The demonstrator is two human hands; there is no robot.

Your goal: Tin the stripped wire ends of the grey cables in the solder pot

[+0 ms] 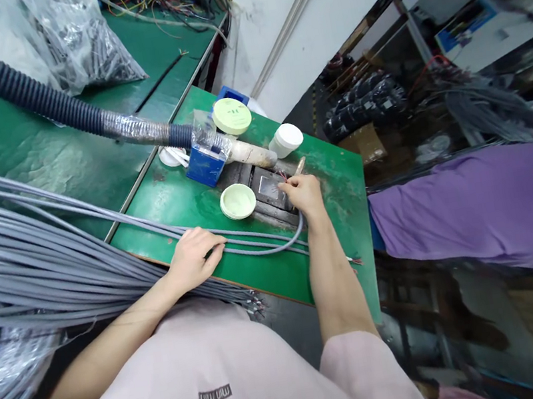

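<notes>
My right hand (pixel 303 195) pinches the end of a grey cable (pixel 274 249), whose thin coloured wires stick out over a solder pot (pixel 269 187) with a shiny metal surface. From there the cable bends back toward my left hand (pixel 197 254). That hand rests on several grey cables at the front edge of the green table, its fingers curled on them. A small pale-green bowl (pixel 238 201) of light paste stands left of the pot. Stripped wire ends (pixel 355 259) of another cable lie near the table's right edge.
A black corrugated hose (pixel 43 103) with a taped nozzle reaches over a blue box (pixel 205 165). Near it stand a round pale-green lid (pixel 232 116) and a white jar (pixel 286 140). A thick cable bundle (pixel 42 252) lies at left. A person in purple (pixel 481 213) is at right.
</notes>
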